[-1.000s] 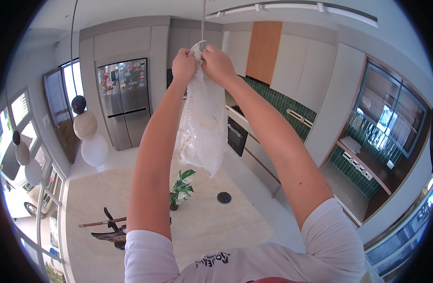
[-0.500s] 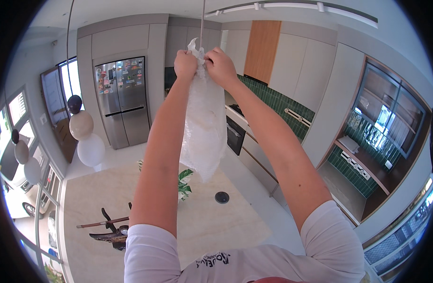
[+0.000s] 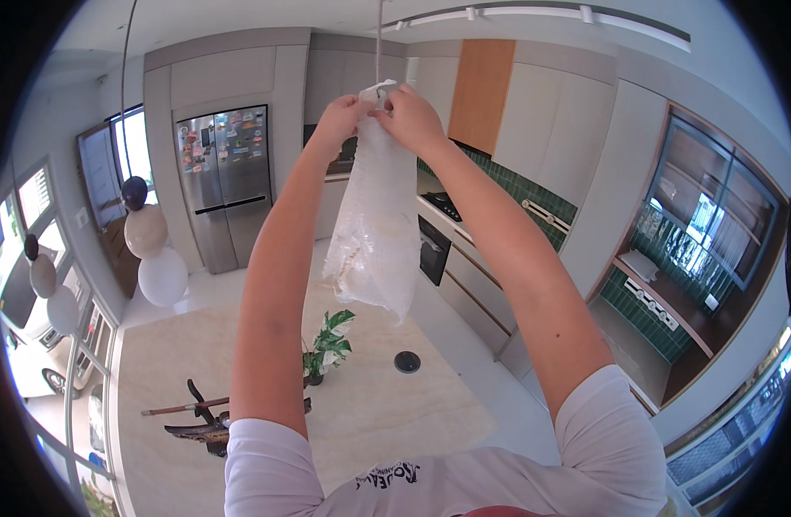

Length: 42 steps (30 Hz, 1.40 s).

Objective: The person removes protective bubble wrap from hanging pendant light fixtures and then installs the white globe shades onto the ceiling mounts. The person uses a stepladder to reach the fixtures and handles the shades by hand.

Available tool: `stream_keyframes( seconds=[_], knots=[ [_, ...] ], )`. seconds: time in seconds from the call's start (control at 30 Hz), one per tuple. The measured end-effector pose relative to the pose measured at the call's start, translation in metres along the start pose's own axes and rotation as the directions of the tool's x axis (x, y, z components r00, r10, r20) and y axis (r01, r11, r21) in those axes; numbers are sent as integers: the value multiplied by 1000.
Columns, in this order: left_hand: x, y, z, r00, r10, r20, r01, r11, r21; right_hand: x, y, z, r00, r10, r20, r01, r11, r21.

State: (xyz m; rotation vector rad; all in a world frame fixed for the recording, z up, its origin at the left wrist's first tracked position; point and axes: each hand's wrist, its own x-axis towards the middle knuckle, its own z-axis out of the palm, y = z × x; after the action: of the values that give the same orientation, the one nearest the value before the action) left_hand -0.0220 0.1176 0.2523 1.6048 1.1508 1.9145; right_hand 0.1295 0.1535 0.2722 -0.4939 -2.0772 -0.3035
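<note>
A whitish translucent sheet of bubble wrap (image 3: 380, 215) hangs in front of me, narrow at the top and wider toward its ragged lower edge. It surrounds or hangs in front of the lower end of a thin ceiling cord (image 3: 379, 52); whatever is inside cannot be made out. Both arms are raised. My left hand (image 3: 342, 121) is closed on the left side of the gathered top edge. On the other side of the cord, my right hand (image 3: 411, 119) pinches the same edge between thumb and fingers.
Below stands a pale stone-topped table (image 3: 413, 405) with a potted plant (image 3: 328, 345), a round black disc (image 3: 407, 362) and a dark sculptural stand (image 3: 208, 426). Pendant lamps with stacked balls (image 3: 163, 276) hang at left. A steel fridge (image 3: 227, 189) and cabinets line the back.
The top of the bubble wrap has opened out from a tight bunch, and its lower end has swung slightly left and up. Both hands have dropped a little; more of the plant shows.
</note>
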Motion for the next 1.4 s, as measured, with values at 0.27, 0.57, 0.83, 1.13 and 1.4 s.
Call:
stream_keyframes(
  seconds=[0.27,0.57,0.83,1.13,1.4],
  knots=[
    [6,-9,10,943,269,-196,-133,844,520,-7,-12,4,994,-1,-106,-13,992,-129],
    [-10,-2,20,888,325,-324,-111,838,534,-5,-18,1,979,-43,-198,14,989,-145],
    [-12,-1,26,859,358,-365,-117,832,542,6,-12,12,996,-52,-71,47,996,-75],
    [-7,1,40,846,262,-464,-14,882,472,6,3,19,991,13,-134,10,985,170],
    [4,-9,40,797,250,-549,40,886,462,0,3,16,986,-7,-167,38,982,184]
  ],
)
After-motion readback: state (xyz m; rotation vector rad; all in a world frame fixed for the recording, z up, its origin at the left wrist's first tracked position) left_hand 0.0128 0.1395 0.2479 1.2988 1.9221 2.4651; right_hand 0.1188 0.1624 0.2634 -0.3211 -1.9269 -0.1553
